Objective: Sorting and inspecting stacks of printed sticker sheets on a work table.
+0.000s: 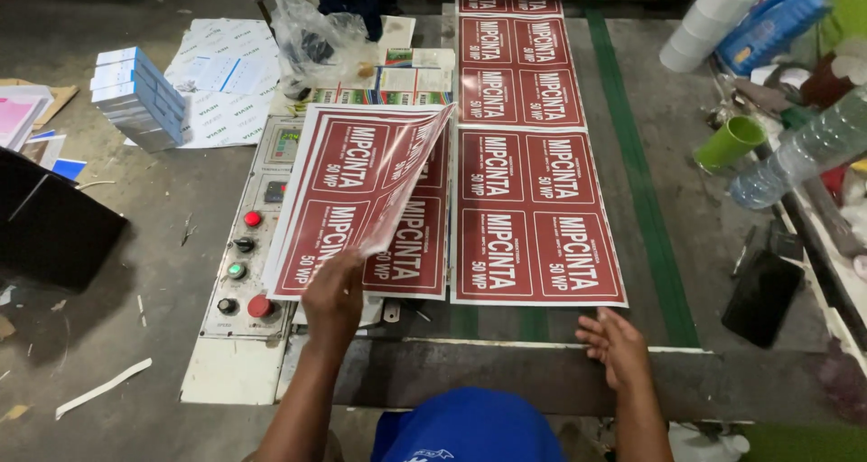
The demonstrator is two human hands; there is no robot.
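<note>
Grey and worn, the worktop (632, 236) is seen from above, with a green stripe (643, 182) painted along it. Red printed sheets with white edges are laid flat on it in a row, one after the other, so each can be reached in turn. The nearest flat sheet (535, 216) is lying just in front of the right hand (616, 343).

A stack of the same red sheets (420, 254) is kept on the left part of the worktop. The top sheet (361, 186) is pinched at its near edge by the left hand (332, 292), thumb on one side and fingers on the other. It is lifted and bent over, so it comes away from the sheets under it. The right hand is held open and flat, fingers spread a little, by the near edge of the worktop. Nothing is held in it.

Beside the stack, a control panel (246, 254) with red and green buttons is set close, where it can be pressed easily. Further off, a pile of white and blue boxes (135, 96) is placed on the floor. On the right side, a green cup (730, 142), a clear bottle (808, 146) and a black phone (763, 297) are kept apart from the sheets.
</note>
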